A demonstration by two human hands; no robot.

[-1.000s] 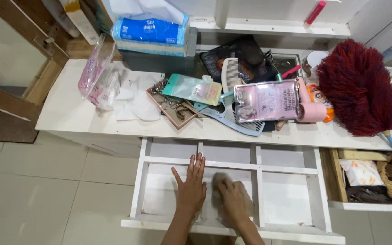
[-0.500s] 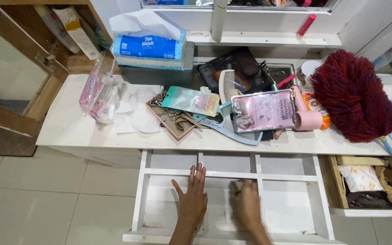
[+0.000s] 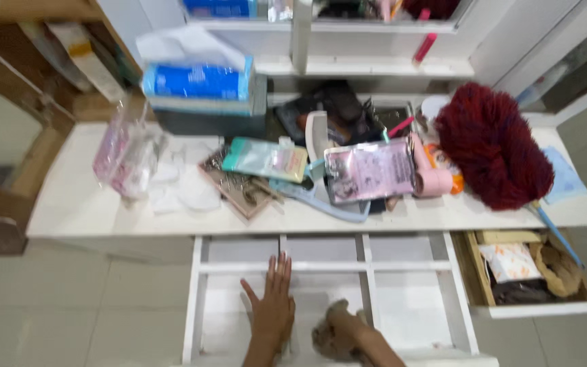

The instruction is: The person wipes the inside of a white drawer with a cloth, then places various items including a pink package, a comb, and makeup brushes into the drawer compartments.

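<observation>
Since half a second ago the right hand (image 3: 348, 333) has drawn back toward the drawer's front edge, its fingers closed on a brownish cloth (image 3: 327, 334) pressed to the floor of the middle compartment. Just beside it, the left hand (image 3: 272, 306) lies flat and open on a divider of the white drawer (image 3: 195, 299). Above, the white tabletop (image 3: 76, 197) carries a pink hair dryer (image 3: 431, 178), a red duster (image 3: 492, 144) and a blue tissue pack (image 3: 195, 80).

One head view looks steeply down, close over the drawer (image 3: 402, 306) (only view).
</observation>
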